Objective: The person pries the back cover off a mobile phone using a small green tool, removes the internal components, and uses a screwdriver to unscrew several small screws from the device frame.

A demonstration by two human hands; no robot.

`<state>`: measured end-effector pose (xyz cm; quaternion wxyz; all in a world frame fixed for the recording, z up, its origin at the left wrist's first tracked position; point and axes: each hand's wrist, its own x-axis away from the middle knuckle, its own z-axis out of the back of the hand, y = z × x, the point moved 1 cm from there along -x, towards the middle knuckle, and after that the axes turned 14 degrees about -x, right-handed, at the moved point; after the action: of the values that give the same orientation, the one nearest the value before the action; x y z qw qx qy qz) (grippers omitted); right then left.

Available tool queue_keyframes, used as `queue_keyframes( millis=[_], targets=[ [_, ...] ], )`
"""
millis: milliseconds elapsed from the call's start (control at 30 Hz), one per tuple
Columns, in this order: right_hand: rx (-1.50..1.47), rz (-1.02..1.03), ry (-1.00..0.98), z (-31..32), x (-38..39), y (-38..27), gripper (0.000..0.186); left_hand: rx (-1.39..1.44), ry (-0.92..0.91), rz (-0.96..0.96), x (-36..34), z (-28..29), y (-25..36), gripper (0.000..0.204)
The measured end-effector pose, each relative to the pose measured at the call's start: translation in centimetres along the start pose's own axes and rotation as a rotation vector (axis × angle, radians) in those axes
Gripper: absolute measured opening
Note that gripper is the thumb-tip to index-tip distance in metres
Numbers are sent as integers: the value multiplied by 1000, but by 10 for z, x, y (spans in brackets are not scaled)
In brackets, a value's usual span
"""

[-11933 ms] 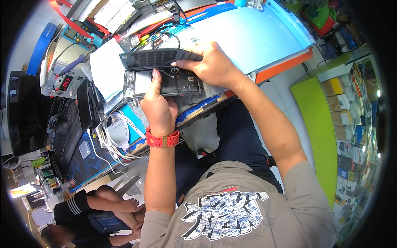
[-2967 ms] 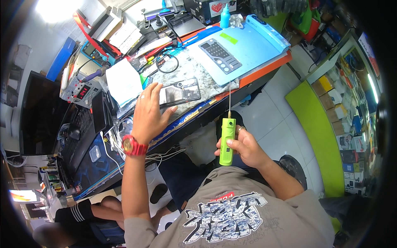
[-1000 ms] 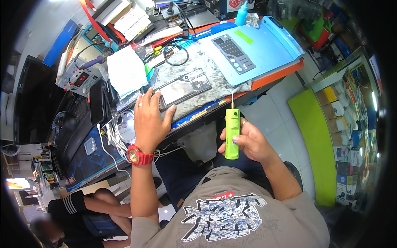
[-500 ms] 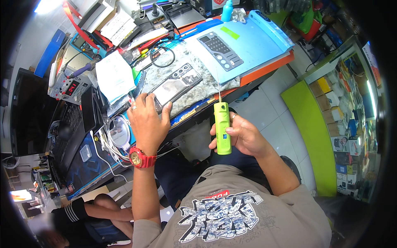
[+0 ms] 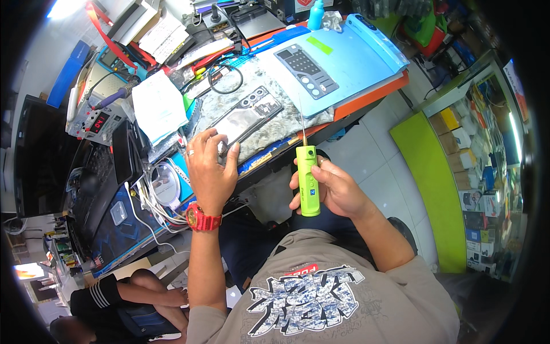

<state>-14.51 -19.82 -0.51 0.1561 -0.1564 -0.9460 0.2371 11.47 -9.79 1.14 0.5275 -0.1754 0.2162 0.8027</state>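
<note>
My left hand (image 5: pixel 212 169), with a red watch (image 5: pixel 201 219) on its wrist, rests at the near end of a smartphone (image 5: pixel 250 117). Its fingers and thumb close around that end and hide it. Back side up, the phone shows round camera lenses and an uncovered upper section, lying tilted on a grey mottled mat (image 5: pixel 269 86). In my right hand (image 5: pixel 338 186) is a slim lime-green handheld electric tool (image 5: pixel 308 180), gripped upright beyond the table edge. A long thin shaft (image 5: pixel 302 117) sticks up from its tip, and a small display shows on its body.
A light blue mat (image 5: pixel 349 63) with a dark perforated plate (image 5: pixel 306 71) covers the table's right side. White papers (image 5: pixel 157 106), cables (image 5: pixel 152 195) and a bench device with red digits (image 5: pixel 98 121) crowd the left. Another person (image 5: pixel 134 298) sits at the lower left; a display case (image 5: pixel 475 172) stands at right.
My left hand has shifted slightly right along the phone's near end, and the phone has shifted a little with it. My right hand keeps the green tool in nearly the same place.
</note>
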Motion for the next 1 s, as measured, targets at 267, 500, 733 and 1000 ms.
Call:
queue_keyframes(
  millis=[267, 500, 733, 1000],
  targets=[
    [131, -32, 9, -10, -5, 3, 42, 17, 16, -22, 0, 0, 0, 19],
    [187, 1, 0, -12, -3, 6, 44, 44, 34, -32, 1, -1, -1, 19],
    [531, 31, 225, -23, -13, 13, 37, 62, 17, -69, 2, -2, -5, 21],
    [522, -157, 185, -42, -29, 45, 39, 99, -13, -55, 0, 0, -5, 25]
  ],
)
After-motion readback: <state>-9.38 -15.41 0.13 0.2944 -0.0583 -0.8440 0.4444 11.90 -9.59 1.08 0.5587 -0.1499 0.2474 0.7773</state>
